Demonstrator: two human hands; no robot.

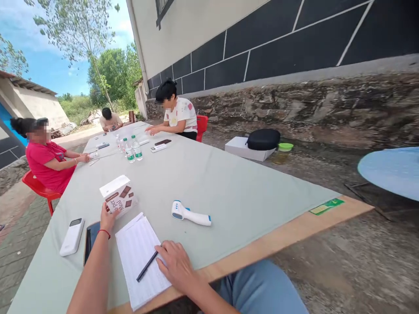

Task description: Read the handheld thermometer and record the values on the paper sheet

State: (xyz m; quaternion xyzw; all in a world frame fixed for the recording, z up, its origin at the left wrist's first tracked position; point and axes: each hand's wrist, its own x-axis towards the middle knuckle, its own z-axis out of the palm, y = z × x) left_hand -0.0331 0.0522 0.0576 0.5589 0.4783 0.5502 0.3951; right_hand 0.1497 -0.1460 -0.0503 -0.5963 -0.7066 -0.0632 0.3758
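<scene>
My left hand (109, 218) is closed around the near lower corner of a white box (119, 198) printed with "Meal" and brown chocolate pieces. The box stands tilted on the table. A stack of lined paper sheets (139, 257) lies in front of me. My right hand (176, 264) rests palm down on its right edge, fingers stretched out. A black pen (147, 267) lies slantwise on the sheets, its upper end at the right index finger and thumb. Beyond the right hand is a white and blue infrared thermometer (191, 214), lying on its side.
A white power bank (72, 237) and a dark tablet-like device (91, 240) lie left of the paper. Water bottles (137, 150) and phones (163, 142) are farther along the table (229, 187). Several people sit around it. A blue round surface (393, 170) stands at right.
</scene>
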